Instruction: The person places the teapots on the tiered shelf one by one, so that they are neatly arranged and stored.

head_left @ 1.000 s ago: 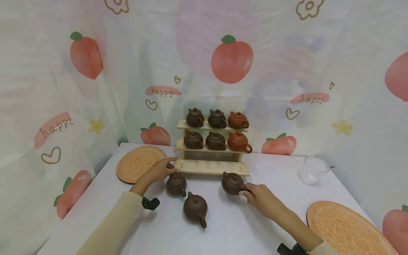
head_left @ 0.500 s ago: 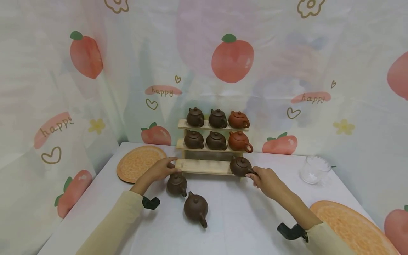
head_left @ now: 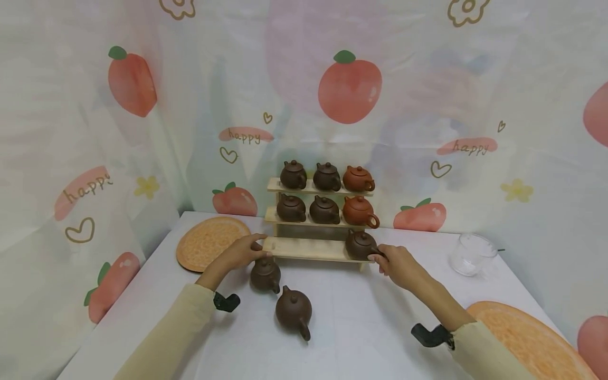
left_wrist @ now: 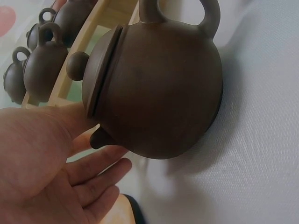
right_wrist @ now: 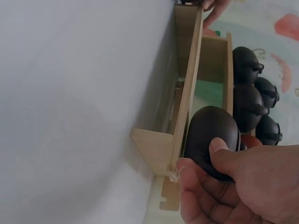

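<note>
A three-tier wooden stand (head_left: 309, 248) holds dark brown and reddish teapots on its upper two tiers. At the right end of its lowest tier sits a dark brown teapot (head_left: 361, 246), spout to the back. My right hand (head_left: 399, 266) pinches that teapot's handle; in the right wrist view the thumb (right_wrist: 218, 145) lies against its body. My left hand (head_left: 239, 252) grips the left end of the lowest tier between thumb and forefinger, its other fingers loose. Just below it a brown teapot (head_left: 265, 275) stands on the table, large in the left wrist view. Another brown teapot (head_left: 293, 310) stands nearer me.
A round orange-patterned mat (head_left: 209, 244) lies at the back left, and another round mat (head_left: 527, 338) at the front right. A clear glass cup (head_left: 470, 256) stands at the back right. Behind the white table (head_left: 351, 332) hangs a fruit-print curtain (head_left: 418, 105).
My right hand has carried the dark brown teapot from in front of the stand back and to the right, onto the lowest tier. My left hand stays at the tier's left end.
</note>
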Available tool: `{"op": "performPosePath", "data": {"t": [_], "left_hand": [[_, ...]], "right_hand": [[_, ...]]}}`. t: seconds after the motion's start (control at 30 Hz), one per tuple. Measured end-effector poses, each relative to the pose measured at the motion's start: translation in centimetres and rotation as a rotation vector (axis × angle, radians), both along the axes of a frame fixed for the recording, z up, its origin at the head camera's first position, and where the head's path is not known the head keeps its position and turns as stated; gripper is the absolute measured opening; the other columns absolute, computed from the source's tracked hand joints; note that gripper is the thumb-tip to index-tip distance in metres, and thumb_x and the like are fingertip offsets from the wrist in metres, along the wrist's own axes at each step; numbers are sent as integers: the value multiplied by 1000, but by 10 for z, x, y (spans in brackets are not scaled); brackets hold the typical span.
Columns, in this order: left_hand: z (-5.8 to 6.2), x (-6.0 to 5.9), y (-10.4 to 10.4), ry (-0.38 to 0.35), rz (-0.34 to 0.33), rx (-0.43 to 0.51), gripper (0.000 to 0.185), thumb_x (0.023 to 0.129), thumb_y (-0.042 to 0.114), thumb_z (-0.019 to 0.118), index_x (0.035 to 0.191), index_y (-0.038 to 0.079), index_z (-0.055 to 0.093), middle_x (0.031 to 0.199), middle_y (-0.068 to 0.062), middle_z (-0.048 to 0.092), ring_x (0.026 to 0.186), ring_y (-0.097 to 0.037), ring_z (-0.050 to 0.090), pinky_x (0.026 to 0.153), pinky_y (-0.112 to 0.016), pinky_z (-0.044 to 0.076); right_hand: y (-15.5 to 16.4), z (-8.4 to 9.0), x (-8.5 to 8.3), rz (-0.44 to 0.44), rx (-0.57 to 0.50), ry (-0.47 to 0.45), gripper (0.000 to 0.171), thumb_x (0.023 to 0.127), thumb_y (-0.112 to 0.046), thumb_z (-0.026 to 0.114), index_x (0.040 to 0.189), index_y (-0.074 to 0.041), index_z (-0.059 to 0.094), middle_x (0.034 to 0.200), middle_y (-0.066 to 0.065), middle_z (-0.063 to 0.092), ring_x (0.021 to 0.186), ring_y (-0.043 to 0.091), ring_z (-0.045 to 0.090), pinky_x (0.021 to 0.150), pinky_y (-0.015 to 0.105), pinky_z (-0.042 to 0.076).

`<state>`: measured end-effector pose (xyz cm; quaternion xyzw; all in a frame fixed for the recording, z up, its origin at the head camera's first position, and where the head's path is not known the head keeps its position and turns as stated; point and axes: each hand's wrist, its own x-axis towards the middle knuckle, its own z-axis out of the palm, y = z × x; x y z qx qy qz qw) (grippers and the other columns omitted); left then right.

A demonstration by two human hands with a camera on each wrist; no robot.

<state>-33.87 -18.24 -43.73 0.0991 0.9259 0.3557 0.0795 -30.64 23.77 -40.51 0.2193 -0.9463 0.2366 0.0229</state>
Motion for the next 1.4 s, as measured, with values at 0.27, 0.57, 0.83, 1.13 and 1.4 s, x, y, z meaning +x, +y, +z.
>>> {"op": "performPosePath", "data": {"t": [0.27,0.57,0.83,1.13,1.4], "left_hand": [[-1,-2,-1,6,-5,7,67,100,34,75,155,5,50,129,-25,71,122,-38,68,98,-53,55],[1,-1,0,20,-12,-9,66,102,34,73,156,5,49,131,-26,69,125,-40,66,103,-55,53],[0,-2,0,5,2,-13,67,102,35,73,156,6,48,133,-25,69,126,-40,65,103,-54,53],[0,0,0,13,-1,-6,66,101,34,73,155,4,50,131,-26,70,124,-40,66,102,-55,53],[0,0,-1,15,-3,-1,66,101,34,74,155,4,50,131,-26,70,125,-41,66,103,-56,52]], "right_hand": [[0,-1,-1,-8,5,-28,16,104,-12,67,98,2,65,70,5,62,65,14,51,57,24,43],[-1,0,0,-47,42,-36,20,105,-18,67,97,1,65,73,7,66,64,15,55,58,28,44],[0,1,1,-79,26,-54,23,104,-21,69,97,0,66,73,8,68,65,16,54,58,29,43],[1,-3,12,-171,132,-246,37,101,-32,74,80,-2,70,63,3,63,61,16,55,60,30,44],[-30,-16,38,-77,116,-273,38,98,-37,76,75,-8,67,59,1,60,58,14,54,59,30,44]]}}
